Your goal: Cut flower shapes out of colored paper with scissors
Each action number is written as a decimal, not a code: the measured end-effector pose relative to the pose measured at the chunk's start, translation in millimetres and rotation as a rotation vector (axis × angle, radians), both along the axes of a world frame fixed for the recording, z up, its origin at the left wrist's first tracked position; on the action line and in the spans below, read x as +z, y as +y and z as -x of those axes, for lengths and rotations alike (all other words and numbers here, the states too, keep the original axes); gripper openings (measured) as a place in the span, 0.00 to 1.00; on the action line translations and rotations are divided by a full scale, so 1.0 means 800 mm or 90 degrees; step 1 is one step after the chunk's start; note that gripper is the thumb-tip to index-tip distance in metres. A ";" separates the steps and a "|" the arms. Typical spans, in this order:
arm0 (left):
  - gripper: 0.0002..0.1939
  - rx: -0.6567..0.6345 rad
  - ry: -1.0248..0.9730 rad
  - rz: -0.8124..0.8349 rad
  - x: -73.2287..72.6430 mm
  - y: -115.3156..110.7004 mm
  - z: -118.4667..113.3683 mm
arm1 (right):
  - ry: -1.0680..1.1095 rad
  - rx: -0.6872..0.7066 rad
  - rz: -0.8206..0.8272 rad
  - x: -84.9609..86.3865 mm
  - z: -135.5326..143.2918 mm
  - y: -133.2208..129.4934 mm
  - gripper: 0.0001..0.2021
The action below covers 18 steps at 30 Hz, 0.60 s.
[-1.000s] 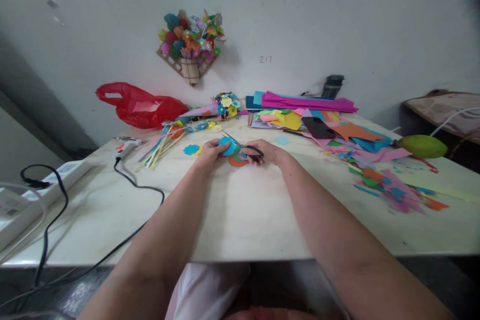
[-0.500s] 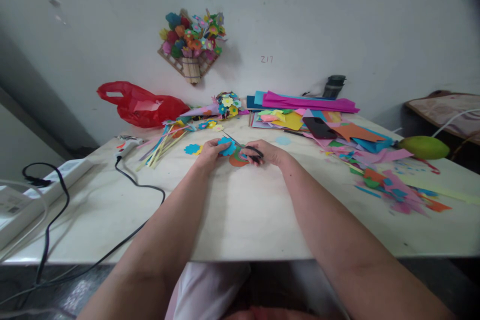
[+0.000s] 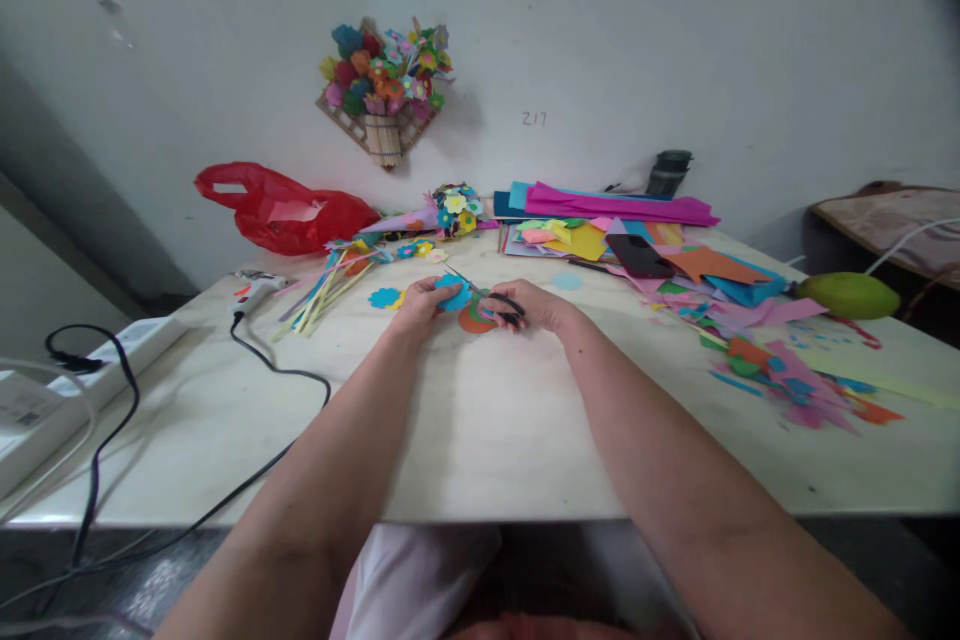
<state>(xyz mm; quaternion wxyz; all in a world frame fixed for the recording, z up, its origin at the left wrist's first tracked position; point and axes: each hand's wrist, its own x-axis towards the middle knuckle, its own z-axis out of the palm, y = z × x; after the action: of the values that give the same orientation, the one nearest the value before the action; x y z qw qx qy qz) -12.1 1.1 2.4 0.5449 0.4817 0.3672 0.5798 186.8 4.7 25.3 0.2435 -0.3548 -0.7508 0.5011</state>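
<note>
My left hand [image 3: 420, 306] pinches a blue paper flower [image 3: 451, 294] with a scalloped edge. Closed around the dark handles of a pair of scissors [image 3: 505, 304] is my right hand [image 3: 529, 304]. The blades point up and left, close to the flower's upper right edge; whether they touch it I cannot tell. Under the scissors lie an orange paper disc [image 3: 474, 321] and green paper pieces, partly hidden by my right hand. Left of my left hand, another blue paper flower [image 3: 384, 298] rests on the table beside a yellow one.
A glue gun [image 3: 257, 296] with a black cord, paper strips [image 3: 322, 295] and a red plastic bag [image 3: 289, 215] occupy the left. Paper sheets [image 3: 622, 208], a phone [image 3: 637, 255], scraps [image 3: 799, 380] and a green fruit [image 3: 847, 294] lie to the right. A power strip [image 3: 142, 350] sits at the left edge.
Both hands stay almost in place. The scissors and the blue flower in my left hand have shifted only very slightly.
</note>
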 end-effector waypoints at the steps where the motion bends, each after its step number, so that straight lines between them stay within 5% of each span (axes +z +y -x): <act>1: 0.11 0.000 -0.002 0.000 0.000 0.000 0.000 | -0.001 0.001 -0.001 0.000 0.000 0.000 0.13; 18: 0.12 0.006 -0.029 0.002 0.003 -0.003 -0.001 | 0.007 -0.004 0.010 0.001 0.001 -0.002 0.12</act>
<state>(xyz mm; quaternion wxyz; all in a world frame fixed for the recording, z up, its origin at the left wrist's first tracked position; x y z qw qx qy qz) -11.0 -0.9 4.6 0.5512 0.4660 0.3577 0.5925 186.4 3.2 26.4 0.2464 -0.3562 -0.7445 0.5081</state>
